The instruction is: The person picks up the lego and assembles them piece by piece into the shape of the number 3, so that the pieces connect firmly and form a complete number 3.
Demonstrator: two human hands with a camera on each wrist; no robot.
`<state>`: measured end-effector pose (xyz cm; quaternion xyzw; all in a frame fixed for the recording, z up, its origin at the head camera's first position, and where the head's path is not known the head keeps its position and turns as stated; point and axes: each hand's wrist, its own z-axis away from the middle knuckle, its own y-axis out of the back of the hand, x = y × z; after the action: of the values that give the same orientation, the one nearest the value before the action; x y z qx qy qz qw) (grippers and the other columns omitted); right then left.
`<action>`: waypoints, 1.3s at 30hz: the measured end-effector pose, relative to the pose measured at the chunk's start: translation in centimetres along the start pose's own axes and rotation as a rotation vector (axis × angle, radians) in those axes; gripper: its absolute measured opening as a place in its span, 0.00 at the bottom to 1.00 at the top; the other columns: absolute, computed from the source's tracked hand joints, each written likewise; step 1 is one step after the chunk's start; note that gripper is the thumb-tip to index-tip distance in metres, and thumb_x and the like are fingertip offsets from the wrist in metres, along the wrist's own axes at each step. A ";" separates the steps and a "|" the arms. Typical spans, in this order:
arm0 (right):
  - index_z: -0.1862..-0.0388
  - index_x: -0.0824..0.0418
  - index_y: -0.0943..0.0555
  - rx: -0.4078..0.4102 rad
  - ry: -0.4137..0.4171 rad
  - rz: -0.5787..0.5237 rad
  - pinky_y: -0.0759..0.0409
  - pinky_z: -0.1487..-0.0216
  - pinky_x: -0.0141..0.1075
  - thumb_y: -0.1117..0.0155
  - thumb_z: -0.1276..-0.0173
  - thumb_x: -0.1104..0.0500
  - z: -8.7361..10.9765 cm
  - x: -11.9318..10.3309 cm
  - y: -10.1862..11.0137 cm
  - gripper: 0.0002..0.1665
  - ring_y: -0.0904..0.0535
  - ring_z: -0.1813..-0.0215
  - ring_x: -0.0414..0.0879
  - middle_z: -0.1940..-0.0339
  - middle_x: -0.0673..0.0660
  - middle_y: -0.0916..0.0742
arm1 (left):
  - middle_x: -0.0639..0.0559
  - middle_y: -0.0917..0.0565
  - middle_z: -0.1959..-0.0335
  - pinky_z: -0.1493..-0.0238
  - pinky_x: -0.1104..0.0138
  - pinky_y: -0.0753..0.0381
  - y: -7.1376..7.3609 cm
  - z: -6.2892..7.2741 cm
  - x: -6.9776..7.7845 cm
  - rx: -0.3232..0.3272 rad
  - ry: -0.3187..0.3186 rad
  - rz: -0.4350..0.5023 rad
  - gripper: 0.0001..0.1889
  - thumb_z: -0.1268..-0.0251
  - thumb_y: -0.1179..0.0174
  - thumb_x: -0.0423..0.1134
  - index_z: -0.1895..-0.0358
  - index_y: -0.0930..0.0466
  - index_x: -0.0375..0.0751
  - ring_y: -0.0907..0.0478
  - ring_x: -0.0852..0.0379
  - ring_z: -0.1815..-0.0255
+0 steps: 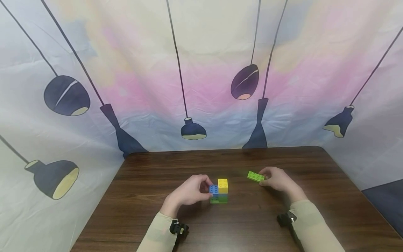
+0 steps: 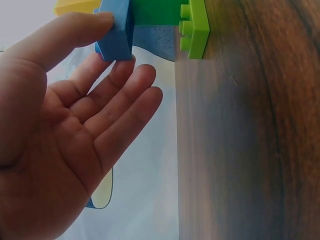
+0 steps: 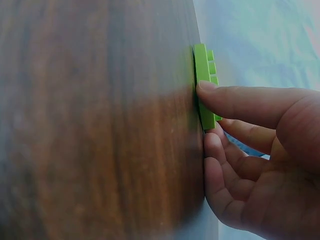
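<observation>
My left hand (image 1: 190, 190) pinches a blue toy brick (image 1: 213, 189) between thumb and fingers. This brick belongs to a small stack, overhanging a light green base brick (image 2: 201, 31) with an open gap below it. A dark green brick (image 2: 155, 11) stands on the base, and a yellow brick (image 1: 223, 186) tops the stack's right side. Off to the right, my right hand (image 1: 277, 178) pinches the near end of a thin light green brick (image 1: 254, 176), studs up. The right wrist view shows the thumb on the long side of this brick, low at the tabletop.
Both hands work over a dark brown wooden table (image 1: 252, 227). Behind it hangs a pastel cloth (image 1: 151, 87) printed with dark lamps. Small black devices (image 1: 178, 228) are strapped to both wrists, over light sleeves (image 1: 158, 231).
</observation>
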<state>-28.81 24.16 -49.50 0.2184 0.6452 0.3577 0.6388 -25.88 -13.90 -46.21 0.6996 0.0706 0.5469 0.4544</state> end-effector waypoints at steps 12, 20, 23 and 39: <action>0.43 0.67 0.14 -0.018 -0.007 -0.004 0.20 0.44 0.58 0.20 0.35 0.55 -0.1 0.2 0.2 0.25 0.17 0.46 0.59 0.49 0.62 0.12 | 0.59 0.15 0.60 0.54 0.63 0.16 -0.1 0.0 -0.3 0.004 -0.001 -0.001 0.13 0.35 0.23 0.39 0.53 0.17 0.50 0.18 0.60 0.59; 0.42 0.69 0.14 -0.022 -0.014 0.005 0.19 0.45 0.58 0.21 0.34 0.52 -0.1 0.0 0.3 0.28 0.16 0.45 0.59 0.48 0.63 0.12 | 0.58 0.14 0.59 0.53 0.64 0.16 0.1 0.0 -0.3 0.004 -0.001 0.001 0.13 0.35 0.23 0.39 0.52 0.16 0.49 0.18 0.59 0.59; 0.42 0.68 0.15 -0.024 -0.013 0.005 0.19 0.45 0.58 0.21 0.34 0.52 -0.1 0.0 0.3 0.28 0.16 0.45 0.59 0.48 0.63 0.12 | 0.58 0.14 0.59 0.54 0.64 0.16 0.1 0.1 -0.3 0.002 -0.001 0.001 0.13 0.35 0.23 0.39 0.52 0.17 0.50 0.18 0.60 0.59; 0.39 0.67 0.15 0.026 0.066 -0.010 0.18 0.48 0.55 0.23 0.31 0.51 0.3 -1.2 0.4 0.28 0.15 0.47 0.56 0.47 0.61 0.11 | 0.56 0.14 0.59 0.56 0.65 0.17 0.0 -0.1 -0.8 -0.002 -0.036 0.016 0.14 0.36 0.22 0.39 0.52 0.16 0.49 0.18 0.59 0.59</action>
<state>-28.50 23.62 -48.38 0.2117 0.6715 0.3533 0.6161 -26.28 -14.33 -46.70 0.7094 0.0562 0.5379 0.4519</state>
